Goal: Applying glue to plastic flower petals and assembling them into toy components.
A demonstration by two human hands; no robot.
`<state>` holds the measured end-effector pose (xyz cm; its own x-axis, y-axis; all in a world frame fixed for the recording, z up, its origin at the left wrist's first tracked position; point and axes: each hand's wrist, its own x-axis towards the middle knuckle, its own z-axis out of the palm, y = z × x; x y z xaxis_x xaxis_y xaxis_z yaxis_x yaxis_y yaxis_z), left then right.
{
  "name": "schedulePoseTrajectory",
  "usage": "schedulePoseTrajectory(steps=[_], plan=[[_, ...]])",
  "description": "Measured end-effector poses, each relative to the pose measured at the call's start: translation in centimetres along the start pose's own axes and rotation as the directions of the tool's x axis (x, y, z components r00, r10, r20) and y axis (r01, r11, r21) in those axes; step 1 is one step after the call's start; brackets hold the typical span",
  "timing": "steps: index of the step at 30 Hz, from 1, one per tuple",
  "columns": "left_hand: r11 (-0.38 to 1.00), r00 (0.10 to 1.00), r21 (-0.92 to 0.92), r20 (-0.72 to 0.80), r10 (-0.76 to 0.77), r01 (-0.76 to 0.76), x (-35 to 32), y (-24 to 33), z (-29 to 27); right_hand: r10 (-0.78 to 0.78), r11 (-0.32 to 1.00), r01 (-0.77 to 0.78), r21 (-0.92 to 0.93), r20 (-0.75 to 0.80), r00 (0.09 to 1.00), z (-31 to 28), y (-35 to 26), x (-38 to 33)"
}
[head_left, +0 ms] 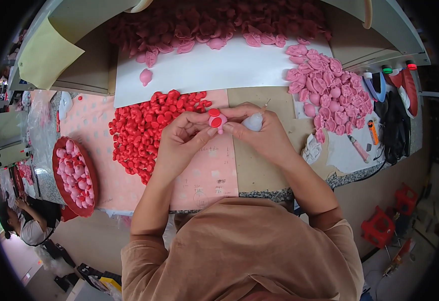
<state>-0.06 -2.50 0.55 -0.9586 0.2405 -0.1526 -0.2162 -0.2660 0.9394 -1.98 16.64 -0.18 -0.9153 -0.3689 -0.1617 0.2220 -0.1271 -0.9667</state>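
Note:
Between the fingertips of both hands is a small round pink plastic piece with red parts on it (217,120). My left hand (183,134) pinches it from the left, thumb below and fingers above. The thumb and forefinger of my right hand (262,138) meet it from the other side. A small translucent squeeze bottle with a thin needle tip (252,122) is tucked in my right hand, its tip pointing up and away. Left of my left hand lies a heap of small glossy red pieces (142,128).
Folded pink pieces (330,90) are heaped at right, with more at the back on a white sheet (204,67). A red bowl (60,188) at left holds pink-and-red pieces. A utility knife (359,149) and an orange-black tool (373,132) lie right. Another person (31,226) is far left.

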Motion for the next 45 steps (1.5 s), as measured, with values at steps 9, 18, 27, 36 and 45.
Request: schedulePoseTrajectory(steps=[9,18,27,36,45], plan=[[1.0,1.0,-0.015,-0.018,0.001,-0.001,0.0,-0.3,-0.1,-0.023,0.998,0.023,-0.056,-0.013,1.0,0.1,-0.3,0.0],[0.999,0.996,0.043,-0.087,0.017,-0.013,-0.1,-0.6,0.3,-0.06,0.992,0.054,-0.113,-0.049,0.997,0.2,-0.6,-0.2],[0.99,0.991,0.14,-0.135,-0.002,0.021,-0.4,-0.6,0.2,-0.185,0.962,0.175,-0.208,-0.033,0.982,-0.2,-0.6,-0.3],[0.983,0.985,0.179,-0.174,-0.003,0.035,-0.4,-0.3,0.8,-0.227,0.957,0.215,-0.197,-0.041,0.973,-0.2,-0.7,-0.5],[0.955,0.977,0.276,-0.209,-0.05,0.108,-0.8,1.0,1.9,-0.225,0.971,0.217,-0.102,-0.075,0.971,0.2,-0.1,-0.2]])
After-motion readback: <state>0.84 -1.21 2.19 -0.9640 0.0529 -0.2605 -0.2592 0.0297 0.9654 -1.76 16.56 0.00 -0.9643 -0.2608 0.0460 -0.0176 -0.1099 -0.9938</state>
